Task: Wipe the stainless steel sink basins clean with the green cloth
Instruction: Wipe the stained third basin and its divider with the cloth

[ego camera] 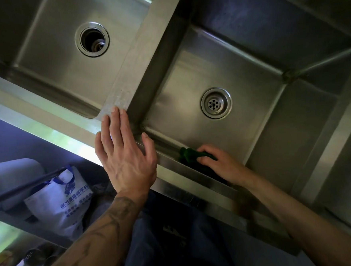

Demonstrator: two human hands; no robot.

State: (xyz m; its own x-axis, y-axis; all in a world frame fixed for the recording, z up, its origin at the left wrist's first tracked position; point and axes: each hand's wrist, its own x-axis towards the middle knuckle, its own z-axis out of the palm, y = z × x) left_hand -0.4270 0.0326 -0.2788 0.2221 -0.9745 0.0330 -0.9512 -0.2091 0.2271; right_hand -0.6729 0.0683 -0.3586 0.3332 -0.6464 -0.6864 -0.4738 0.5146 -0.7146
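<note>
The stainless steel sink [66, 124] fills most of what I can see, two basins side by side with a flat divider [135, 52] running from near to far between them. The right basin [187, 78] is the bigger in view, its floor dull and streaked. The left basin [62, 66] sits beyond the divider, only partly in sight.

The person stands close against the near rim, in dark blue clothing [168, 247], both bare forearms reaching over the edge. The left hand [126, 161] lies flat and spread, fingers straight, right where the divider meets the near rim, with the thumb hanging over the edge of the right basin. It holds nothing.

Below the rim, on the left, a white bag [59, 201] with blue printing and blue handles stands on a lower shelf.

The right hand [220, 165] is down inside the right basin, fingers curled around the green cloth [189, 154]. The cloth is bunched against the basin's near wall, not far from its near left corner.

A round strainer drain [216, 103] sits in the floor of the right basin, well apart from the cloth. The left basin has an open drain hole [92, 39].
</note>
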